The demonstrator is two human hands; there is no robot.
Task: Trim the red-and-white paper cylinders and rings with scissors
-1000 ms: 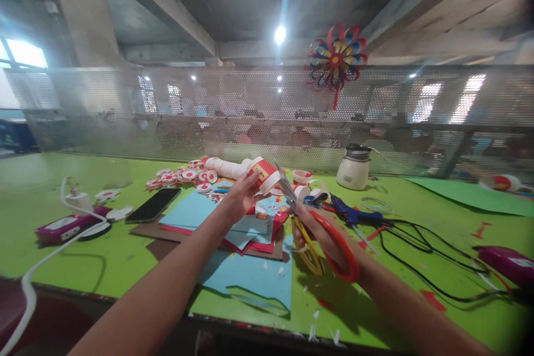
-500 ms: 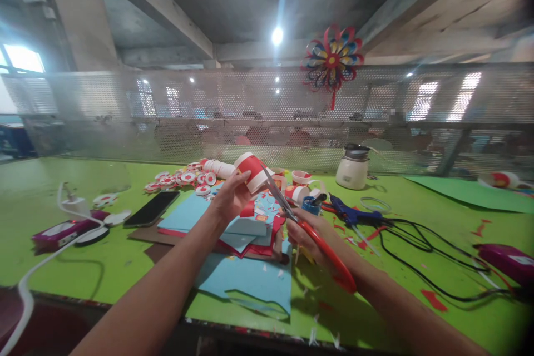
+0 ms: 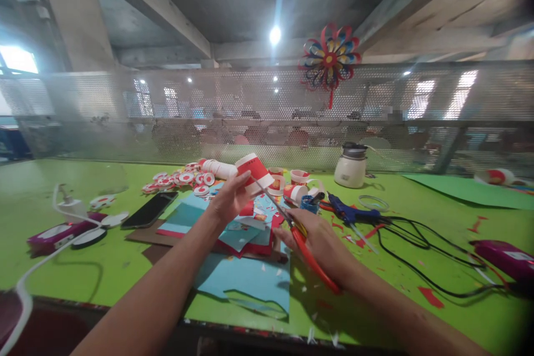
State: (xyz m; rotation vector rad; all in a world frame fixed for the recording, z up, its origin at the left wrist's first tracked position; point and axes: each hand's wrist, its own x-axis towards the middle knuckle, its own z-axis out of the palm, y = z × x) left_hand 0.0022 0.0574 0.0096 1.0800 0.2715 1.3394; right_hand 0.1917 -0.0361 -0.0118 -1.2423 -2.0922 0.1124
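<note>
My left hand (image 3: pixel 228 198) holds a red and white paper cup (image 3: pixel 254 172) tilted on its side above the green table (image 3: pixel 50 178). My right hand (image 3: pixel 317 240) grips red-handled scissors (image 3: pixel 301 242), whose blades reach up and left to the cup's rim. Under both hands lies a pile of blue, red and brown paper sheets (image 3: pixel 246 267).
Cut cups (image 3: pixel 297 189), red-white paper discs (image 3: pixel 175 181), a black phone (image 3: pixel 149 209), a blue glue gun (image 3: pixel 349 212) with black cables (image 3: pixel 421 256), a white pot (image 3: pixel 351 166), purple devices (image 3: pixel 54 233) and a white cable lie around. A mesh fence (image 3: pixel 125 117) borders the far edge.
The cup turned in my left hand from label side to plain red side. The scissors swung from upright to flat, blades now at the cup's rim. The view drifted slightly.
</note>
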